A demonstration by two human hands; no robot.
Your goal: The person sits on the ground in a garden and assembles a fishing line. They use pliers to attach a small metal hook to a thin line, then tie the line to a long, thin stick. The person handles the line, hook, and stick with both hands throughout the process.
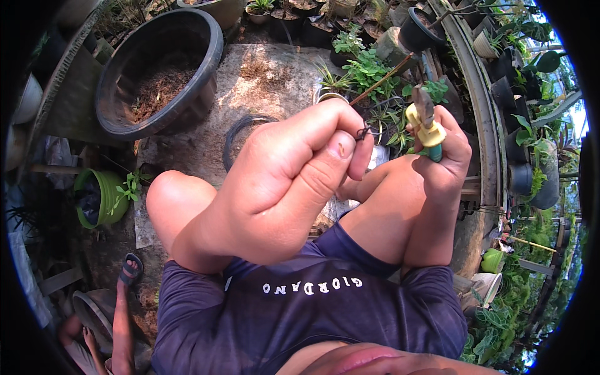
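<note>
In front of me, my left hand [294,175] is closed, with thumb and forefinger pinching a small twisted piece of dark wire [364,132]. A thin brown stick [384,80] slants up and right from behind that forefinger; whether the hand grips it is hidden. To the right, my right hand [447,150] is wrapped round a pair of pliers [428,128] with yellow and green handles, jaws pointing up. The pliers are apart from the wire. Beyond my left wrist, a coil of dark wire [232,139] lies on the ground sheet, partly covered by the hand.
A large black pot [209,69] with brown soil stands at the far left, a green pot [112,197] below it. Potted plants [369,69] crowd the far side; more pots [519,178] line the right rail. Another person's leg [123,319] shows at lower left.
</note>
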